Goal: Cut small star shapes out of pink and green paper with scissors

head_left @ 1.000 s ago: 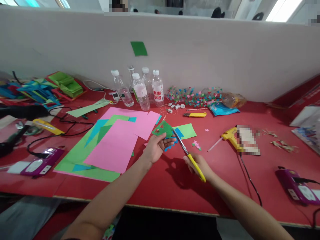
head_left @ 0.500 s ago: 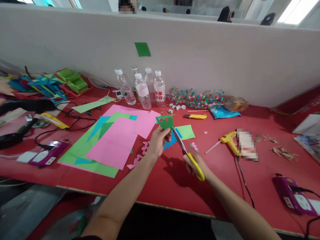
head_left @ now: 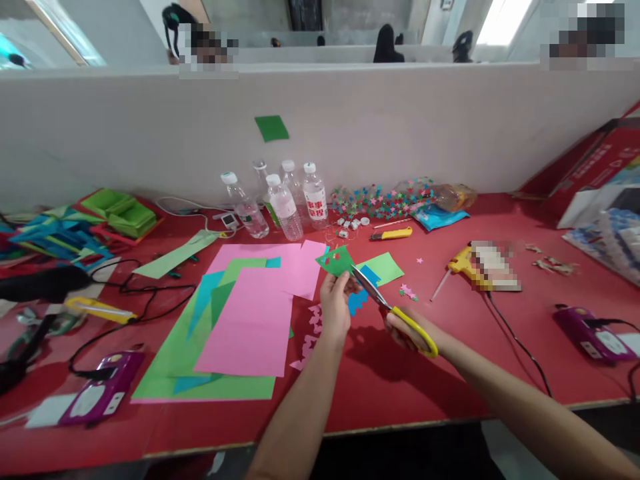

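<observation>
My left hand [head_left: 338, 299] pinches a small dark green paper [head_left: 338, 260] with notches cut in it. My right hand [head_left: 407, 328] is wrapped round the yellow handles of a pair of scissors [head_left: 371, 287], whose blades meet the paper's right edge. Below the held paper lie a jagged blue paper [head_left: 357, 304] and a light green piece [head_left: 387, 268]. Pink cut scraps [head_left: 307, 347] rest beside my left wrist. Small pink stars [head_left: 409, 292] lie just above my right hand.
Large pink sheets [head_left: 250, 320] and green ones cover the left. Behind stand several bottles [head_left: 286, 208] and a star-filled bottle [head_left: 383, 200]. A yellow cutter [head_left: 391, 234] and glue gun [head_left: 467, 267] lie right. Purple power strips [head_left: 103, 388] flank the red table [head_left: 370, 407].
The view has shifted, so the table things sit lower and the wall shows more. The green paper has turned in my left hand, and the scissors remain at its edge.
</observation>
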A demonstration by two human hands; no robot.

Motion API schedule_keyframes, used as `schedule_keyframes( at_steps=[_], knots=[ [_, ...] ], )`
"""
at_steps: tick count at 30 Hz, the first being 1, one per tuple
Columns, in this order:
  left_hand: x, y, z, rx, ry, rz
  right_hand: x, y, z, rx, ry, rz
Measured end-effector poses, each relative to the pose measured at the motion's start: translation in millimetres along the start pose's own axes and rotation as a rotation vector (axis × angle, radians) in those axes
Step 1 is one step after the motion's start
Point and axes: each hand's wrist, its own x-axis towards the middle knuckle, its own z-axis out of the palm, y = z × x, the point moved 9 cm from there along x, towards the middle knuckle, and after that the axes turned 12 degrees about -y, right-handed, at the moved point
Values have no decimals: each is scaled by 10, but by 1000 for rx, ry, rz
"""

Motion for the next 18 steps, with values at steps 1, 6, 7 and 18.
schedule_keyframes(
  at_steps=[1, 6, 7, 18],
  knots=[
    [7, 4, -25, 1, 6, 2, 26, -9, 13, -8, 1, -2],
    [34, 61, -103, 24, 18, 26, 101, -55, 0, -42, -22, -22],
    [40, 73, -103, 35, 11, 30, 97, -57, -16, -46, -31, -18],
    [50, -101, 69, 200, -98, -42, -103, 58, -343, -119, -43, -35]
  ],
)
